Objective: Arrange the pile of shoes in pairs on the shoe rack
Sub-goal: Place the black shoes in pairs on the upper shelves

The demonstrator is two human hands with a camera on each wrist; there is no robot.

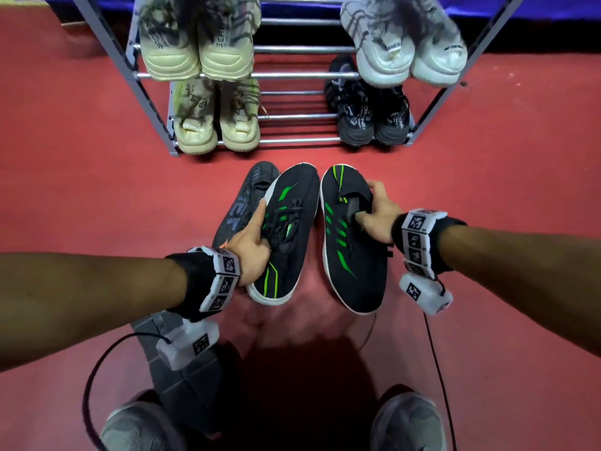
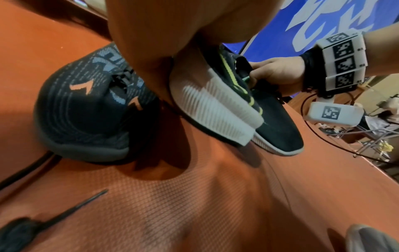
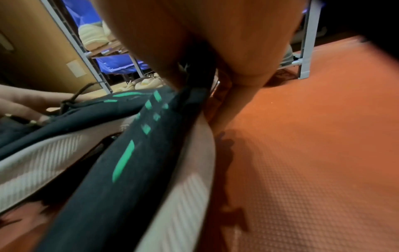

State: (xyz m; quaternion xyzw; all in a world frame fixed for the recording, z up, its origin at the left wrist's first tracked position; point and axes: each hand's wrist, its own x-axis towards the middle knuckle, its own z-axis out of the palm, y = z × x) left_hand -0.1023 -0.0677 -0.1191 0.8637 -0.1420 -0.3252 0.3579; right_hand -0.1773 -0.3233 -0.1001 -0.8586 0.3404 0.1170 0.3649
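Two black shoes with green stripes and white soles are held over the red floor in front of the shoe rack (image 1: 294,74). My left hand (image 1: 252,244) grips the left black-green shoe (image 1: 289,229) at its collar, thumb along the side. My right hand (image 1: 379,211) grips the right black-green shoe (image 1: 349,255) at its opening, thumb inside. In the left wrist view the left shoe's white sole (image 2: 215,109) is tilted, with my right hand (image 2: 278,75) behind it. The right shoe (image 3: 121,163) fills the right wrist view.
A dark grey knit shoe (image 1: 242,203) (image 2: 90,109) lies on the floor under my left hand. The rack holds cream pairs (image 1: 198,50) (image 1: 216,122) at left, a white pair (image 1: 409,47) and a black pair (image 1: 370,115) at right; its middle bars are bare. My own shoes (image 1: 408,424) stand below.
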